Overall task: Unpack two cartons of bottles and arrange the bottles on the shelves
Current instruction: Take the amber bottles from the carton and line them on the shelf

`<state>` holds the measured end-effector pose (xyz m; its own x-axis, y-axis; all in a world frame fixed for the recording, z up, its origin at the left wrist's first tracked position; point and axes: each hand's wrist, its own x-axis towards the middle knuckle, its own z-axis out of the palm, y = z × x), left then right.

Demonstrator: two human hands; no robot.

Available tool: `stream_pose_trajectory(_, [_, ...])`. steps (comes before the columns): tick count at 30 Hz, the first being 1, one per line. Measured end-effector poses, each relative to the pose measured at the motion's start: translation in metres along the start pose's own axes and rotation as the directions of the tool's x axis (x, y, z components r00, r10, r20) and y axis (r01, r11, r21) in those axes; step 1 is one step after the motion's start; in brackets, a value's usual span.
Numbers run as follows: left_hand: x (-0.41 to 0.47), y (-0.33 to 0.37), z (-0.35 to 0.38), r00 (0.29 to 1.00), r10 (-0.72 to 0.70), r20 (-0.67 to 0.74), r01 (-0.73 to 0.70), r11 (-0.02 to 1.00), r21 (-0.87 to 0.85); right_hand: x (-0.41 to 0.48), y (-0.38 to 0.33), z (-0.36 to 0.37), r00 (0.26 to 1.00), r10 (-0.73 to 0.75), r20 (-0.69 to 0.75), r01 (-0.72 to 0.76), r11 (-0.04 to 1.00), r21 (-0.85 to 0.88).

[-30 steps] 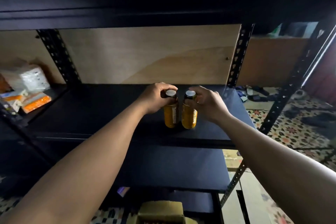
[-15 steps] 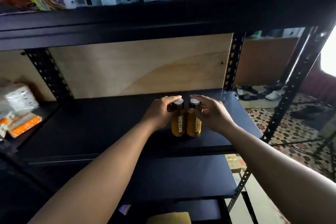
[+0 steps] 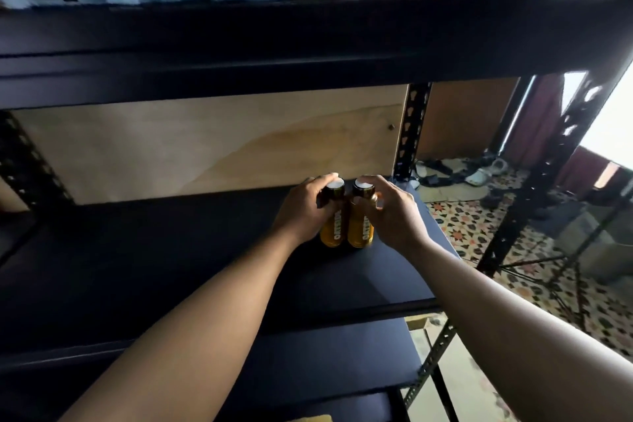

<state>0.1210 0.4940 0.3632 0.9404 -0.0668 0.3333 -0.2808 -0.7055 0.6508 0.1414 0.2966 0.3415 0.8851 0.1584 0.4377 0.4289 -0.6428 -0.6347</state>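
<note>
My left grip (image 3: 301, 212) clenched round one amber, white-capped bottle (image 3: 333, 231) and my right grip (image 3: 394, 216) round its twin bottle (image 3: 357, 231), I have slid the touching pair from nearer the front of the black metal shelf (image 3: 171, 250) toward one o'clock, closer to the plywood back panel (image 3: 205, 147), so I judge these two almost placed.

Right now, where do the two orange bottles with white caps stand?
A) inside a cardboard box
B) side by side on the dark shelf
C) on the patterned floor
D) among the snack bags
B: the left orange bottle and the right orange bottle stand side by side on the dark shelf, the left hand holding one, the right hand the other.
</note>
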Motion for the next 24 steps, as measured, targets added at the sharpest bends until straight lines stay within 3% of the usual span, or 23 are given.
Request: stream_pose_trajectory(24, [0.098, -0.009, 0.052, 0.999, -0.019, -0.039, 0.020, 1.000, 0.019, 0.085, 0.061, -0.003, 1.000, 0.022, 0.009, -0.022, 0.999, -0.029])
